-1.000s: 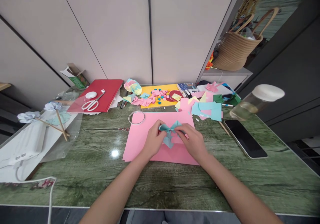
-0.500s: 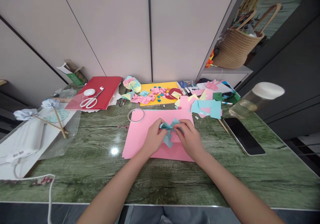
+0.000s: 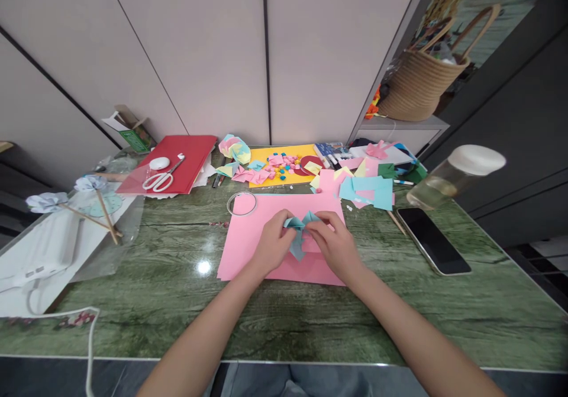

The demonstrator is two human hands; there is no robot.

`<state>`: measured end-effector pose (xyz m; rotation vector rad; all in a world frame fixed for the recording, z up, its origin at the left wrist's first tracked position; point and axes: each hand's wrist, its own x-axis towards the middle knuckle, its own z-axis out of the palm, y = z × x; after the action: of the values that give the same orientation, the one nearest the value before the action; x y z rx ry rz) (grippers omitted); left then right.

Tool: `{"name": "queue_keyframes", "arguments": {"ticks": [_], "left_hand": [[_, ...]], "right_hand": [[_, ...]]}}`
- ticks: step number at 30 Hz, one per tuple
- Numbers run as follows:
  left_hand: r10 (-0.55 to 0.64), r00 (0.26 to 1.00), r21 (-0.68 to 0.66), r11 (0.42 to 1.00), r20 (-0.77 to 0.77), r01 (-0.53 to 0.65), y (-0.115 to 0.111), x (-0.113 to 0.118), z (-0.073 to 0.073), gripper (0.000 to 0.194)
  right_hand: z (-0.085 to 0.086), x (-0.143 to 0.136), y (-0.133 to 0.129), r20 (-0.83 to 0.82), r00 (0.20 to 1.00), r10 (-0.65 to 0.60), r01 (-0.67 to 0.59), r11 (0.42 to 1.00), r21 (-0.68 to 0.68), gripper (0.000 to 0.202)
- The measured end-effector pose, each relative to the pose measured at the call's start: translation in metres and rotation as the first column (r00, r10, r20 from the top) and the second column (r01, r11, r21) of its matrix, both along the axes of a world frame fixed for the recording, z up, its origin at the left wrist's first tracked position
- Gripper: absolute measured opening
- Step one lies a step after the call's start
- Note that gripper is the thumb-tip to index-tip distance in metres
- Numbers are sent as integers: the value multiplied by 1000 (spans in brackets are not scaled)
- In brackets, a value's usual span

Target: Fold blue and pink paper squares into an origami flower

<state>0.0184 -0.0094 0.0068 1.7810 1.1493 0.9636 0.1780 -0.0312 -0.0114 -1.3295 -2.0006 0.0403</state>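
Between my hands is a folded piece of light blue paper (image 3: 297,247), its flaps standing up in points. My left hand (image 3: 272,242) pinches its left side, thumb toward the middle. On the right side, my right hand (image 3: 336,240) grips the paper with fingertips and thumb pressed together. Both hands are just over a stack of pink paper sheets (image 3: 248,261) lying on the table. At the stack's upper left corner sits a thin clear ring (image 3: 242,204). Part of the folded paper is hidden behind my fingers.
White-handled scissors (image 3: 158,181) lie on a red folder (image 3: 186,154). Coloured paper pieces (image 3: 367,190) and a yellow sheet (image 3: 257,153) with small pink, blue and yellow bits are at the back. To the right are a phone (image 3: 432,241) and a lidded bottle (image 3: 437,181); a white cord (image 3: 91,338) trails left.
My right fingers have shifted very slightly on the blue paper, and its lower point sits a touch higher. Everything else looks the same.
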Motion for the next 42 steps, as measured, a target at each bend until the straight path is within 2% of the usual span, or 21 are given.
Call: {"name": "queue_keyframes", "arguments": {"ticks": [6,11,19,25,31,37,42], "left_hand": [[4,996,46,999,-93,0,0,-1,1,15],[-14,997,38,999,-78,17,1,-2,2,14],[-8,984,92,995,-180,25,-2,-1,6,14],[-21,988,71,997,-153,32,-1,-1,4,14],[36,997,5,999,-67,-36,-3,-1,4,20],[-4,1000,9,1000,16,4,-1,-1,5,13],[-18,999,-10,1000,41,18,4,-4,2,13]], "right_hand": [[0,0,0,35,999,4,-3,1000,-17,15],[-2,0,0,34,999,15,-17,998,62,15],[-3,1,2,22,998,60,-63,990,123,12],[-4,-1,0,-116,989,94,-87,994,66,12],[-5,-2,1,-188,981,53,-53,999,6,10],[-1,0,2,-245,970,-13,-9,996,-89,10],[1,1,2,-254,967,0,-44,985,-167,18]]}}
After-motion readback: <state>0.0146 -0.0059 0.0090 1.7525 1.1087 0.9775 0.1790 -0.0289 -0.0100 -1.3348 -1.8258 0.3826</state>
